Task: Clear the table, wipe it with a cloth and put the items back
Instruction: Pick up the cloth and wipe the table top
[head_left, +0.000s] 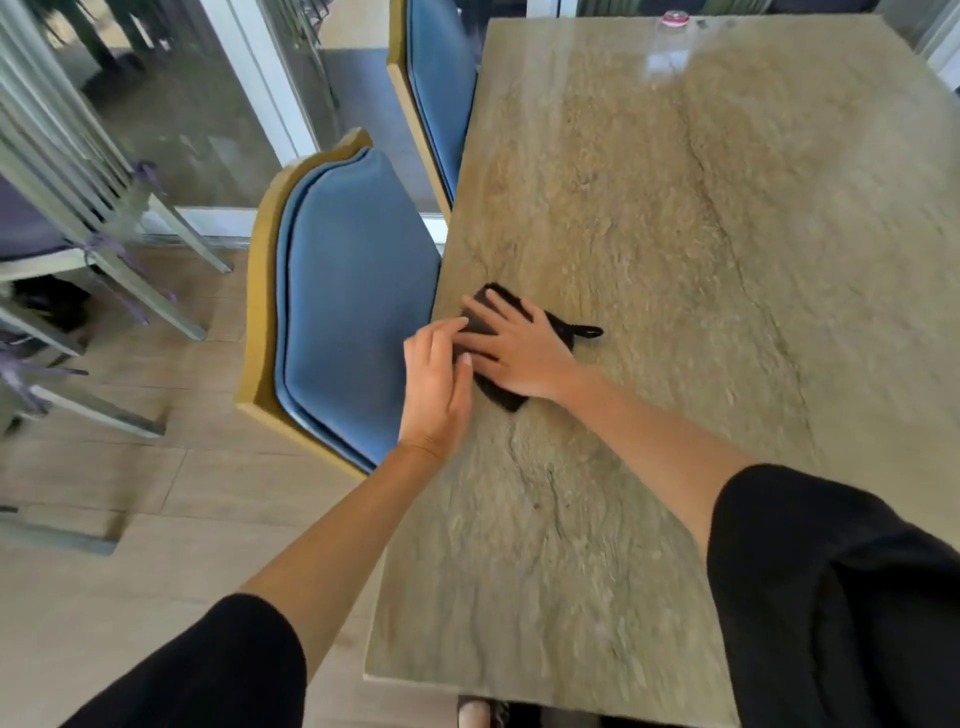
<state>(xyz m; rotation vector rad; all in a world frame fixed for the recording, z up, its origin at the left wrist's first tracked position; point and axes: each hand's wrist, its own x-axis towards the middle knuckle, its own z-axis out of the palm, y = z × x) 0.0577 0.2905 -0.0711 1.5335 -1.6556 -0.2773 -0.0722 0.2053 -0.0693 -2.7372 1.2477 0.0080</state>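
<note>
Head view: at centre left of the frame our right grip (519, 353) lies flat, fingers spread, on the dark cloth (500, 396) near the bench (675, 208) edge. The left grip (434, 384), loosely curved beside it, holds nothing. We judge the cloth soft and light, best pressed under a flat palm.

On table (675, 260): black cloth (506, 397), near left edge.

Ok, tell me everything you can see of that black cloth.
The black cloth, soft-looking fabric, lies folded on the beige stone-look tabletop near its left edge. A thin loop pokes from its right side. The right hand rests flat on it, fingers spread; the left hand touches its left edge.
</note>
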